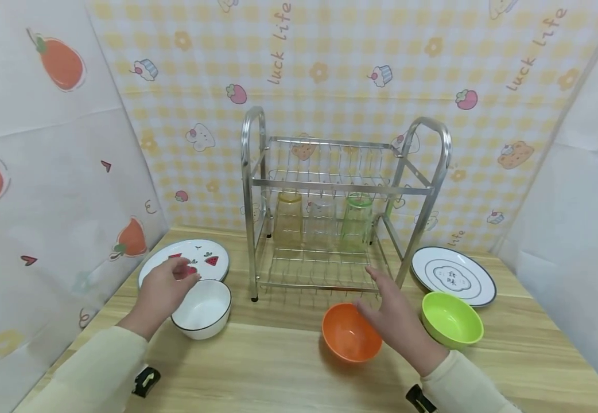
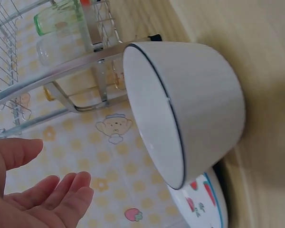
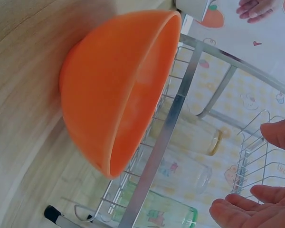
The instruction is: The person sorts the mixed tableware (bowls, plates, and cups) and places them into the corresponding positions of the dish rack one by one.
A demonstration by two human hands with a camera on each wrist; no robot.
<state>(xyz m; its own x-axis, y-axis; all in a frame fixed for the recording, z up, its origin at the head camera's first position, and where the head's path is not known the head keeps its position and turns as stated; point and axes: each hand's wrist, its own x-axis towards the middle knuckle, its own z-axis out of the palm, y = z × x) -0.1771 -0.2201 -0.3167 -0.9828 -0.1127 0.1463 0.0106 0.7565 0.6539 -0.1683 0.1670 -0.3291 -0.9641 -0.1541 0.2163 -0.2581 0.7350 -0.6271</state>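
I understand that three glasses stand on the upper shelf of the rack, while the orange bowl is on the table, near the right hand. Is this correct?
Not quite: the three glasses stand on the lower shelf of the rack, as the head view shows. The orange bowl is indeed on the table, near the right hand.

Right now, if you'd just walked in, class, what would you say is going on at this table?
A person holds both hands, empty and with fingers apart, over a wooden table. The left hand is near a white bowl, the right hand near an orange bowl; neither grips its bowl. Three glasses stand on the lower tier of a metal rack. At the right, a green bowl sits in front of a plate.
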